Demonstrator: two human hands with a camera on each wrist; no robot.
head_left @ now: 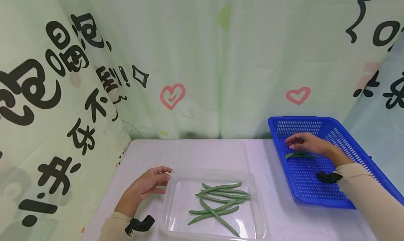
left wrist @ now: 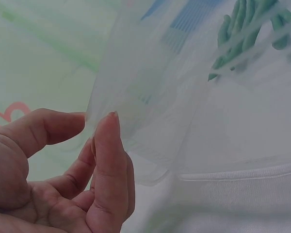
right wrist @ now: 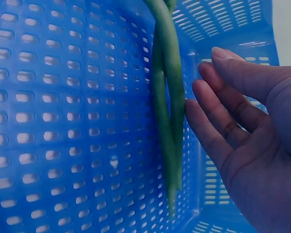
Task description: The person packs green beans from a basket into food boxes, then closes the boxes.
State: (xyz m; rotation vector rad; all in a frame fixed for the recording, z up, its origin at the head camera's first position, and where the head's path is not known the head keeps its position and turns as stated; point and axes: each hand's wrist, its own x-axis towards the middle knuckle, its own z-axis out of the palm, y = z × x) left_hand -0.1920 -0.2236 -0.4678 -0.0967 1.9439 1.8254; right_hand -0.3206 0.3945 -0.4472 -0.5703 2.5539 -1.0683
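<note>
Two sleeves (head_left: pixel 367 190); left fingers (left wrist: pixel 110 162) at tray (head_left: pixel 180 199), grip unclear; right fingers (right wrist: pixel 207 131), parted, near two beans (right wrist: pixel 172 63) in basket (head_left: pixel 310 192).

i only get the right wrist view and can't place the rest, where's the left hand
Observer: The left hand is at the left rim of a clear plastic tray.
Operator: anything in that tray
Observer: Yes, several green beans lie in it, some crossing one another.
Operator: ok and which side of it is the thing i'm looking into
Observer: The blue basket stands to the tray's right in the head view, with a gap between them.
</note>
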